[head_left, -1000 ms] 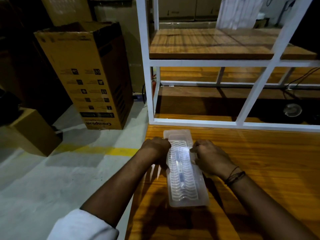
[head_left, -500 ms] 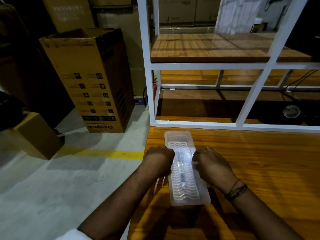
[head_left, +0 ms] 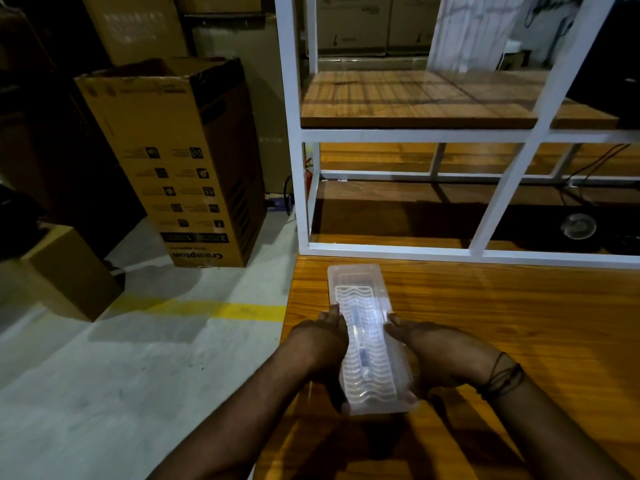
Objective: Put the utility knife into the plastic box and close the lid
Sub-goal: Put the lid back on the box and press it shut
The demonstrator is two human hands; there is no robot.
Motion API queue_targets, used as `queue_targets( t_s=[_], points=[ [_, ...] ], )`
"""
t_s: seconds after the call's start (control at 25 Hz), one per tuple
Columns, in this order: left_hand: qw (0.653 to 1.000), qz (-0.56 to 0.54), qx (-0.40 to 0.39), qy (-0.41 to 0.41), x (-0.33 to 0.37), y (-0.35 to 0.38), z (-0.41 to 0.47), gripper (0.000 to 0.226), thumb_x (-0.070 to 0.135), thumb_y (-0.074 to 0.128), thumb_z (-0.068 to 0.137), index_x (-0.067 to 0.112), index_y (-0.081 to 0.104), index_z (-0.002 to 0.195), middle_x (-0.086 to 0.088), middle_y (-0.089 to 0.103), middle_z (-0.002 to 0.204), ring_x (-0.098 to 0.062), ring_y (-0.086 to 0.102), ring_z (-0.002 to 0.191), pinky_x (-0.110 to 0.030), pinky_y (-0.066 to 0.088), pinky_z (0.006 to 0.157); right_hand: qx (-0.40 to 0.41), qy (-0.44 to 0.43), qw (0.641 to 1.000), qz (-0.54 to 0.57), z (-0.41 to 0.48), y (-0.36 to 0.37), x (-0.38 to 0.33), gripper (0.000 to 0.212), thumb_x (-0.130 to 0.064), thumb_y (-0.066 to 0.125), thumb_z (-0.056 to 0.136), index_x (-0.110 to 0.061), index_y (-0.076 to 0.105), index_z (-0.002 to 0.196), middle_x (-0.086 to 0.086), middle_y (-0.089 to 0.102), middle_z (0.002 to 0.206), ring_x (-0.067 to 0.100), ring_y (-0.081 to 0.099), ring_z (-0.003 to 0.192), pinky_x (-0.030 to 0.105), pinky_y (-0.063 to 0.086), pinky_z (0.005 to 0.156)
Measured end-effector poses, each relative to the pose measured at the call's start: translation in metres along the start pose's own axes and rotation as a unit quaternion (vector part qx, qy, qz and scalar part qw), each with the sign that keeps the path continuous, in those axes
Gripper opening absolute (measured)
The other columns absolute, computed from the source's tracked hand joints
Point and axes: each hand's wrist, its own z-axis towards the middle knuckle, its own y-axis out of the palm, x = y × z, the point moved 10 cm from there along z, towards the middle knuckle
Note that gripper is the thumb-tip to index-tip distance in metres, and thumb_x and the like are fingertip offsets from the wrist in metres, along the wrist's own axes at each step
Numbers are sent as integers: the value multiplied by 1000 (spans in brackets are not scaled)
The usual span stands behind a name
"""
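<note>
A long clear plastic box (head_left: 356, 285) with a wavy-ribbed lid lies lengthwise on the wooden table (head_left: 502, 323), near its left edge. Through the lid I make out the utility knife (head_left: 362, 348) lying along the middle. The lid sits flat on the box. My left hand (head_left: 322, 344) presses against the box's left long side. My right hand (head_left: 436, 355) presses against its right long side, with a thumb curled under the near corner. Both hands clasp the near half of the box.
A white metal shelf frame (head_left: 391, 249) with wooden boards stands on the table just beyond the box. Left of the table is concrete floor with a yellow line (head_left: 221, 310), a tall cardboard carton (head_left: 180, 161) and a smaller one (head_left: 69, 271).
Both hands have slid toward me along the box's sides, from its far half to its near half. The fingers went from curled fists to flatter palms. The box has stayed in place.
</note>
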Motion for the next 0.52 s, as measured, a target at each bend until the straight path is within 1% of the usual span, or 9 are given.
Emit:
queue_targets(
  t_s=[0.08,0.16,0.2,0.28,0.36,0.4,0.44,0.48,0.52],
  points=[
    [1000,-6,-1,-2,-2,-1,0,143,42,93,67,4,-9,161,-16,-19,169,-34,1,159,-51,27,125,11,1,1000,-9,1,-2,1,118,-39,86,72,-28,8,160,-10,-5,169,18,18,153,30,30,117],
    [1000,-3,9,2,1,-5,-3,142,43,93,66,1,-3,161,-18,-13,170,-34,2,158,-50,27,125,27,2,999,-22,0,-5,-1,115,-40,86,70,-28,14,159,-9,1,169,21,23,151,33,34,115],
    [1000,1,15,6,5,-6,-5,140,43,94,64,-2,5,161,-21,-6,170,-35,7,158,-50,29,124,42,0,999,-31,-2,-7,-3,110,-40,86,70,-28,21,158,-8,7,169,22,27,149,35,37,113],
    [999,9,35,18,16,-9,-8,121,45,95,59,-3,36,153,-24,21,166,-35,28,153,-48,40,117,75,-12,996,-51,-7,-10,-13,94,-38,85,71,-27,36,151,-5,17,168,24,35,144,38,43,108],
    [999,3,48,21,22,-8,-12,91,48,95,58,4,63,131,-19,52,150,-30,56,131,-42,56,97,82,-23,995,-46,-10,-5,-22,84,-48,81,73,-24,44,144,-2,22,166,26,40,140,41,48,105],
    [999,-7,51,17,22,-9,-13,76,51,93,59,6,69,116,-15,60,139,-27,63,116,-38,59,85,78,-25,996,-35,-11,-2,-25,85,-57,78,71,-23,45,142,0,23,166,28,42,138,41,48,104],
    [998,-16,57,12,21,-10,-15,64,55,90,61,8,71,99,-12,65,130,-24,64,101,-34,56,74,76,-21,997,-23,-11,2,-26,88,-64,75,69,-21,46,140,2,23,166,29,44,136,42,49,103],
    [998,-18,65,9,21,-12,-16,56,59,88,62,11,67,83,-10,68,123,-22,61,91,-32,52,68,80,-15,997,-13,-10,4,-27,90,-67,74,67,-20,46,139,4,24,165,31,45,135,42,49,103],
    [997,-18,70,7,22,-13,-18,54,61,87,63,14,64,75,-10,69,121,-21,59,87,-31,49,66,87,-6,996,-10,-10,4,-27,90,-65,74,68,-18,46,139,6,24,165,32,45,134,42,49,102]
  ],
)
